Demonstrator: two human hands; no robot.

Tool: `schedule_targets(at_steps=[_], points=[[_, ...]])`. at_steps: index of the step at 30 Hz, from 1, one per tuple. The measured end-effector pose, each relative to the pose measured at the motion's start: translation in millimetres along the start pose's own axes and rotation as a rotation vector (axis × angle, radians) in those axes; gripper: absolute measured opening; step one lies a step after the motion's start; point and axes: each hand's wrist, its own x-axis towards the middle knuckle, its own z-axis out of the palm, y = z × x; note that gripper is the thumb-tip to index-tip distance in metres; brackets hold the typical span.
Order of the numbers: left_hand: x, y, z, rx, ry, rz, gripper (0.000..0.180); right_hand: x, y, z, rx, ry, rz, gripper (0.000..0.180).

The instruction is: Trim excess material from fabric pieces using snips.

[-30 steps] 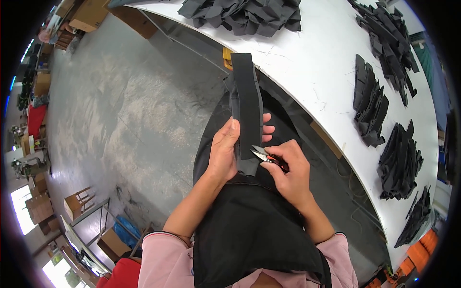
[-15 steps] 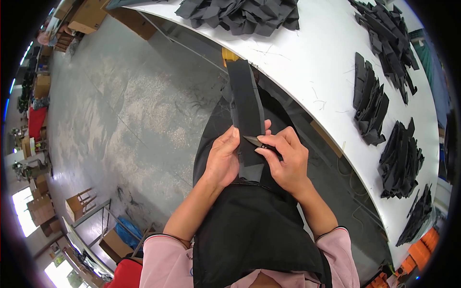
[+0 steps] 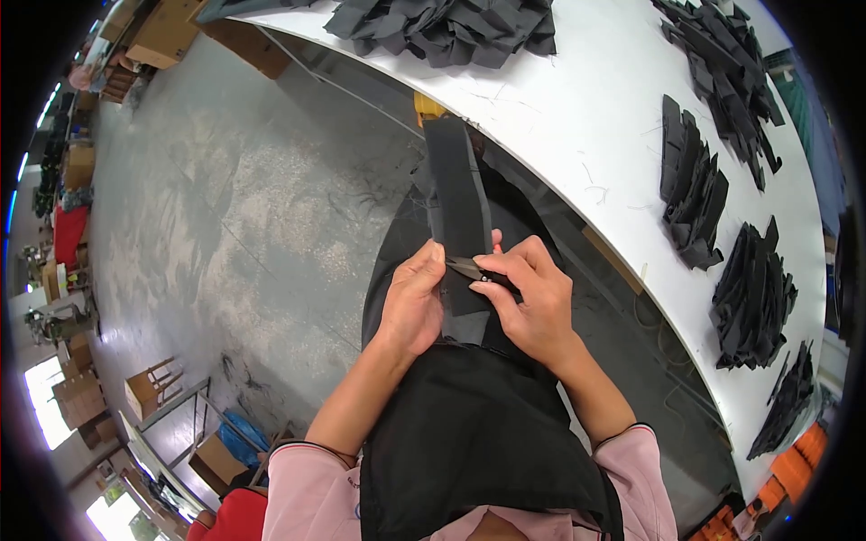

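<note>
The long white curved worktable [image 3: 577, 117] sweeps from twelve o'clock round to four o'clock, carrying heaps of cut black fabric pieces [image 3: 451, 27] at twelve and further stacks of the same dark pieces [image 3: 695, 194] between one and three. The grey concrete floor [image 3: 225, 225] fills nine to eleven o'clock, with brown cardboard boxes [image 3: 167, 32] at its far rim. A black apron [image 3: 478, 433] covers the person's lap at six o'clock.

At the centre a long, narrow black fabric strip [image 3: 458, 194] stands up from the hands toward twelve o'clock, its top near the table edge. The left hand [image 3: 413, 302] is clenched on the strip's lower part, thumb on its face. The right hand [image 3: 532, 302] grips small metal thread snips [image 3: 469, 268], whose tips touch the strip just beside the left thumb.

The strip looks light and soft, yet stiff enough to hold itself upright, so probably padded or layered; it is not slippery or fragile. A pinch low down beside the cutting point seems the soundest hold, since the free upper end would flop if gripped far off.

The table rim lies close at one o'clock, limiting reach there; toward nine o'clock, over the floor, there is open room.
</note>
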Motion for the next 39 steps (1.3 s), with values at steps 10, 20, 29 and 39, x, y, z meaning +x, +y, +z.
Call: schedule_targets(at_steps=[10,20,29,39], points=[[-1.3,-7.9,-20.9,-0.120,0.072,-0.001,0.031,-18.3,2.7,-9.3,0.029,0.077,0.131,0.024],[-2.6,-7.3,-27.2,-0.210,0.061,-0.067,0.027,-28.0,9.2,-11.7,0.027,0.098,0.085,0.028],[-4.9,4.8,-13.0,-0.132,0.145,-0.137,0.022,-23.9,8.5,-18.3,0.001,0.068,0.071,0.023],[-3.3,3.7,-23.3,-0.191,0.044,-0.174,0.026,-15.1,-3.5,-10.0,0.274,0.082,0.249,0.021]])
